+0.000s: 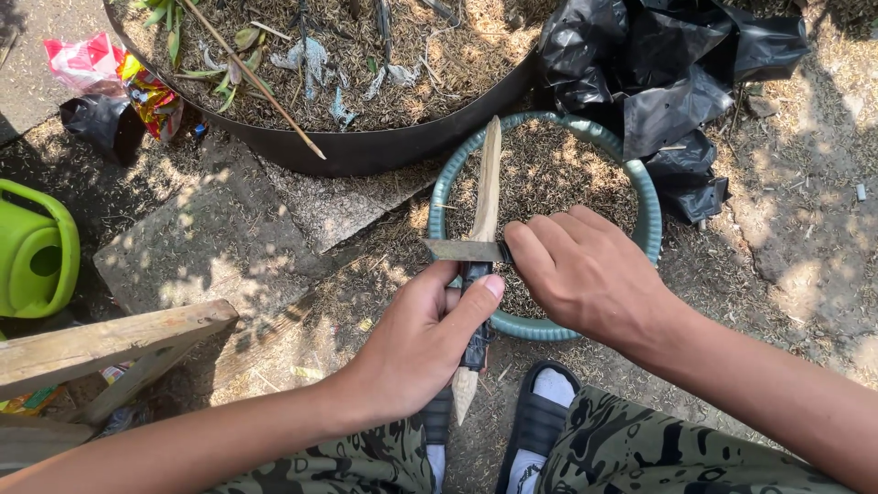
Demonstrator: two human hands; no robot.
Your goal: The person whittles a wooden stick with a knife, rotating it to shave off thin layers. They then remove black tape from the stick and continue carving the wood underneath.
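My left hand (422, 340) grips a long pale wooden stick (487, 183) near its lower end. The stick points away from me, over a round teal basin (646, 197) filled with dry brown chaff. My right hand (585, 274) is closed on the dark handle of a knife. The knife's flat blade (462, 250) lies crosswise against the stick, just above my left thumb. The stick's near tip (465, 395) sticks out below my left hand, above my dark sandals.
A large black tub (384, 151) of dry plant litter stands beyond the basin. Crumpled black plastic bags (658, 82) lie at the upper right. A green watering can (32, 252) and a wooden frame (101, 343) are at the left, with colourful wrappers (137, 87) behind them.
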